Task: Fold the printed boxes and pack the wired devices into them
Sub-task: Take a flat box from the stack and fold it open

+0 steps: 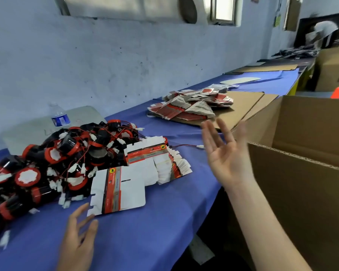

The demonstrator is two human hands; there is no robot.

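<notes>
A heap of black and red wired devices (47,163) with white plugs covers the left of the blue table (145,231). One flat printed box blank (119,190) lies in front of the heap, white with a red stripe. A fanned stack of more blanks (160,163) sits just behind it. My left hand (78,239) hovers with spread fingers just below the blank's near corner, holding nothing. My right hand (225,151) is raised, palm open, beside the big cardboard carton (301,173).
A second pile of flat printed blanks (188,108) lies farther along on cardboard sheets (243,108). A water bottle (59,116) stands against the wall. One loose red wire with a white plug (196,146) lies near my right hand. More cartons stand at the far right.
</notes>
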